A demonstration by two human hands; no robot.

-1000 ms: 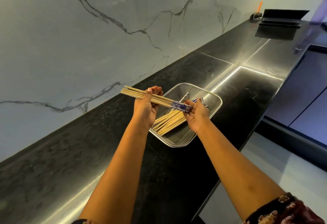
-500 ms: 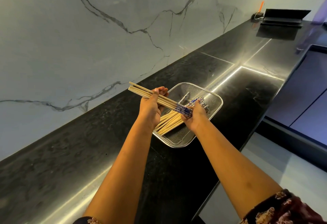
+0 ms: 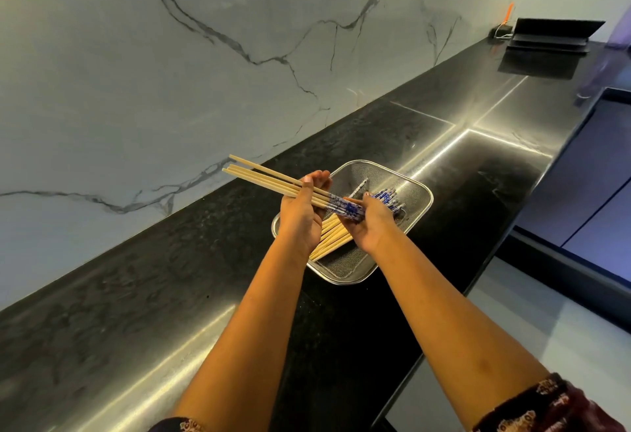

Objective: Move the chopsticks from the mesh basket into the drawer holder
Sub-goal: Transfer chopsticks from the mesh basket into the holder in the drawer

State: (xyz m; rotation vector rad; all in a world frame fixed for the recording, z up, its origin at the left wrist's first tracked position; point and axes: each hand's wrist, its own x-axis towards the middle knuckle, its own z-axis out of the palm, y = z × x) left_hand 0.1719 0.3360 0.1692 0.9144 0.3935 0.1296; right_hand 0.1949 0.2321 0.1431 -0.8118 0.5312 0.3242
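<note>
A steel mesh basket (image 3: 418,192) sits on the black counter. Above its left half my left hand (image 3: 300,216) grips a bundle of several wooden chopsticks (image 3: 269,179) with blue-patterned ends; their plain tips point up-left toward the wall. My right hand (image 3: 370,223) holds the blue ends of the same bundle. Several more chopsticks (image 3: 329,242) lie in the basket under my hands, their blue ends (image 3: 386,196) showing past my right fingers. No drawer holder is in view.
The black counter (image 3: 495,172) runs along a marble wall (image 3: 170,73). A black stand or tablet (image 3: 553,35) and an orange cable sit at its far end. Dark cabinet fronts (image 3: 594,186) and pale floor lie to the right.
The bundle in my hands has tilted a little, its plain tips rising toward the wall. My right hand has slid further under the blue ends.
</note>
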